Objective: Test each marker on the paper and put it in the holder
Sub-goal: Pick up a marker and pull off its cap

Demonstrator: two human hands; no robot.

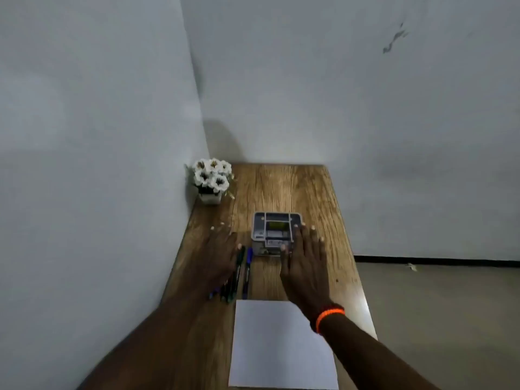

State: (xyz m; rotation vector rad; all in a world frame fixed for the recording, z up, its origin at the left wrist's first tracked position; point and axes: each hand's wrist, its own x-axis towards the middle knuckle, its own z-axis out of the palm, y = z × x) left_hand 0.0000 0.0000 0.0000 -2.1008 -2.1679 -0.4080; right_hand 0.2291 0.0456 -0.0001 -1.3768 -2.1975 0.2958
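Observation:
A white sheet of paper [281, 344] lies at the near edge of the wooden table [281, 187]. Beyond it stands a grey compartmented holder [274, 230]. Several dark markers [242, 273] lie side by side left of the holder, one with a blue cap. My left hand [218, 254] lies flat with straight, spread fingers over the left markers, partly covering them. My right hand [306, 263], an orange band on its wrist, is flat with fingers spread, its fingertips at the holder's right side. Neither hand grips anything.
A small white pot of white flowers [212, 178] stands in the table's far left corner against the wall. Walls close in the left and back. The table's right edge drops to the floor [450, 319].

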